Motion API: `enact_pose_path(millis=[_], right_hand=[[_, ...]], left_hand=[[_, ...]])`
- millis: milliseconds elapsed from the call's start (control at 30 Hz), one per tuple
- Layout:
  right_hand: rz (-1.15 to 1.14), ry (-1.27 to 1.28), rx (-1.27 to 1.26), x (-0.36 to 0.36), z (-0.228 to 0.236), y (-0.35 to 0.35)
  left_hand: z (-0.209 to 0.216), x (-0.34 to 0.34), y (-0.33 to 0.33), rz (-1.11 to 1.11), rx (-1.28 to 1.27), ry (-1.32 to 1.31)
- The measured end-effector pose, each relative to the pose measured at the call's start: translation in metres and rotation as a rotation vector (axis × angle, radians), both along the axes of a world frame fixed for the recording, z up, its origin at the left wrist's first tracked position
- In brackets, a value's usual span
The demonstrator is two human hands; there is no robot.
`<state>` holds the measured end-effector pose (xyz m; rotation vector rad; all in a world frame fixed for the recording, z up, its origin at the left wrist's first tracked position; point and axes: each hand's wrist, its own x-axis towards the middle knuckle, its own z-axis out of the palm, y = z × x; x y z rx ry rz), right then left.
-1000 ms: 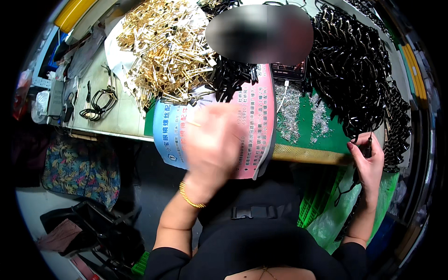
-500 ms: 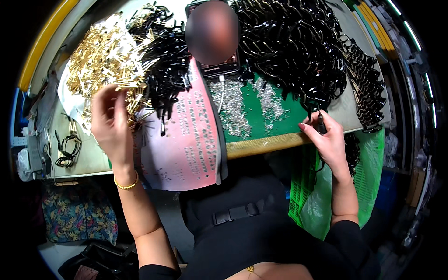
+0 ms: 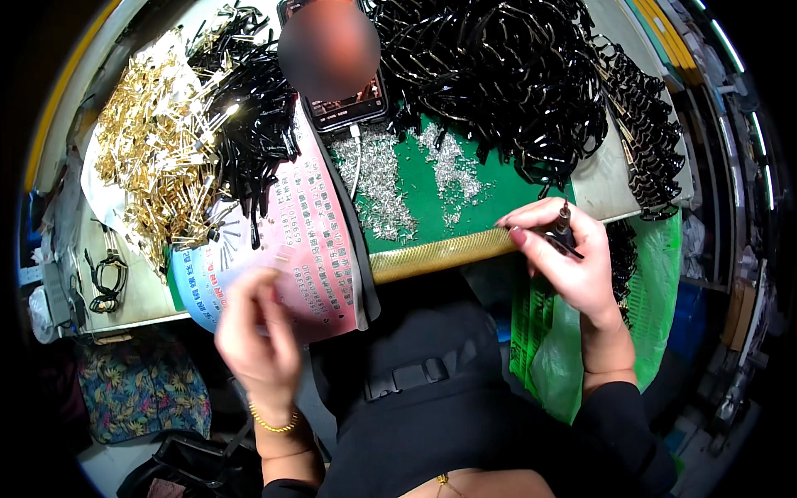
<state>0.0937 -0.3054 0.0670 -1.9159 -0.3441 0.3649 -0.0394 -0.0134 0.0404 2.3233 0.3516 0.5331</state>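
My right hand [image 3: 573, 257] is closed around a dark, slim screwdriver [image 3: 564, 222] near the table's front edge. Its thumb and forefinger are pressed together over the edge, and anything small between them is hard to make out. My left hand [image 3: 264, 336], smeared by motion, is over the front of a printed pink and blue sheet [image 3: 320, 241]. Its fingers pinch a small pale gold metal piece [image 3: 283, 256]. Left of the sheet lies a heap of gold metal pieces [image 3: 141, 133], beside a pile of glossy black temple-like strips [image 3: 261, 133].
A large heap of black eyeglass frames [image 3: 498, 75] fills the far right, with a stacked row [image 3: 643, 133] beside it. Tiny silver screws [image 3: 378, 187] lie on a green mat [image 3: 432, 224]. A phone [image 3: 349, 108] with a white cable stands behind. A green crate [image 3: 527, 332] is below right.
My left hand has moved from the gold heap toward me and to the right, with a small gold piece. The black frame at my right fingertips no longer shows there. The view has shifted.
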Motion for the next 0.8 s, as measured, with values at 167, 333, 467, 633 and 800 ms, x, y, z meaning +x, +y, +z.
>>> enact_pose_path(millis=[167,333,467,633,800], right_hand=[[0.15,0.346,0.423,-0.017,0.004,0.035],[0.168,0.458,0.357,-0.019,0.004,0.037],[0.166,0.493,0.306,-0.019,0.004,0.037],[0.137,0.523,0.355,-0.017,0.004,0.033],[0.163,0.544,0.323,-0.016,0.003,0.031]], left_hand=[[-0.007,0.018,-0.062,-0.452,-0.303,-0.022],[-0.02,0.016,-0.068,-0.454,-0.357,-0.036],[-0.023,0.013,-0.066,-0.446,-0.39,-0.024],[-0.024,0.011,-0.067,-0.442,-0.402,-0.003],[-0.027,0.012,-0.068,-0.442,-0.405,-0.006]])
